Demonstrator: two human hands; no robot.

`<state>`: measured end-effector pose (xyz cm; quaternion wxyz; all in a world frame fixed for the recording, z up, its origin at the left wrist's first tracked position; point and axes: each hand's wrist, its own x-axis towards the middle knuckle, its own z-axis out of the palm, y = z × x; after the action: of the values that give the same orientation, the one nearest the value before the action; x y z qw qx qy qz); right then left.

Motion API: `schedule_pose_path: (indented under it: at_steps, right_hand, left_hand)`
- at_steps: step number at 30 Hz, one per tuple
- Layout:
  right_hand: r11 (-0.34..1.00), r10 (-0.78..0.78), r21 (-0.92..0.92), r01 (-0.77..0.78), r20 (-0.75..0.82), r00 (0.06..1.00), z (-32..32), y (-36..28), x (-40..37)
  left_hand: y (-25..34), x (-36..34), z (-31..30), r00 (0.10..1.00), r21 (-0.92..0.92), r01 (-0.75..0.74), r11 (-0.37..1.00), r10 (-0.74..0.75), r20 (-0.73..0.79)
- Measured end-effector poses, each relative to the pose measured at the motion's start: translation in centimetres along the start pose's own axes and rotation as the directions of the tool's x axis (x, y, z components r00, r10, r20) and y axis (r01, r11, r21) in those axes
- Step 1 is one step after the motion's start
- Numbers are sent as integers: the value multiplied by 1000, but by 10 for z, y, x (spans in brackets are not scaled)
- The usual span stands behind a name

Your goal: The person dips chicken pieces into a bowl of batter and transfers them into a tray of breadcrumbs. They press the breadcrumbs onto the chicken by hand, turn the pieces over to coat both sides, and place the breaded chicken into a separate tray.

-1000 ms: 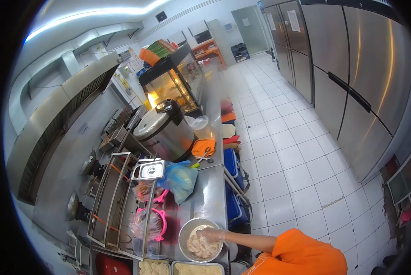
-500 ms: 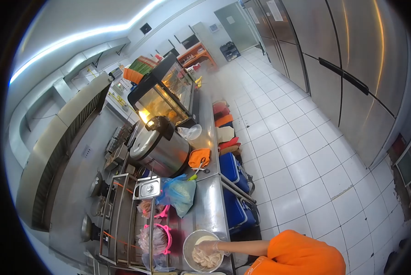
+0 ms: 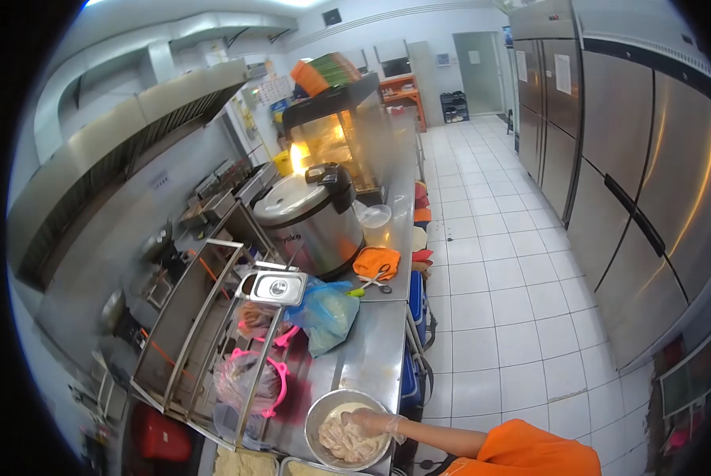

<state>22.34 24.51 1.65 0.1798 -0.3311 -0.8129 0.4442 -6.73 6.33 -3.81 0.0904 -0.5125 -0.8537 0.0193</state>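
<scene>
From the lower right, my right hand reaches in an orange sleeve, wearing a clear plastic glove. It is inside a round metal bowl on the steel counter, touching pale wet pieces that look like raw meat in a milky coating. The fingers are partly sunk among the pieces, so their grip is hidden. My left hand is outside the view. Below the bowl, cut off by the bottom edge, are a tray of pale crumbs or flour and a second tray.
Pink-rimmed containers with bagged food stand left of the bowl, beside a metal rack. Farther along the steel counter are a blue-green plastic bag, scissors, an orange cloth and a large cooker. Tall steel refrigerators line the right.
The camera view has turned and tilted, so the room appears more upright and the trays below the bowl show. My right hand stays in the bowl among the pieces.
</scene>
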Motion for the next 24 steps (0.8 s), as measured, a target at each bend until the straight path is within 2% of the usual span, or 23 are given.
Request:
schedule_pose_path:
  at_steps: [3, 9, 12, 16, 19, 22, 23, 24]
  right_hand:
    - [993, -114, 16, 115, -45, 992, 0, -4, -4]
    - [988, 0, -151, 3, 20, 1000, -9, -22, -7]
    - [995, -24, -97, 28, 40, 999, -7, -17, -9]
    - [997, 51, -61, -47, 63, 997, -9, -26, -15]
    - [997, 51, -65, -48, 36, 998, 1, -9, -17]
    - [993, 95, -84, -85, 121, 988, -11, -21, -20]
    - [998, -47, -47, 49, 53, 997, -11, -15, -24]
    - [993, -115, -18, 115, 19, 993, -4, 5, -25]
  left_hand:
    - [-5, -2, 4, 999, -14, 33, 999, -33, -16]
    - [-16, -8, 13, 995, -39, 83, 996, -85, -50]
    - [-20, -14, 18, 990, -52, 127, 991, -129, -54]
    - [-23, -17, 23, 980, -69, 184, 980, -188, -63]
    - [-29, -23, 30, 970, -75, 221, 972, -227, -82]
    - [-41, -36, 52, 950, -77, 267, 960, -276, -145]
    - [-47, -45, 68, 935, -75, 283, 956, -292, -203]
    - [-59, -58, 93, 890, -136, 285, 949, -315, -331]
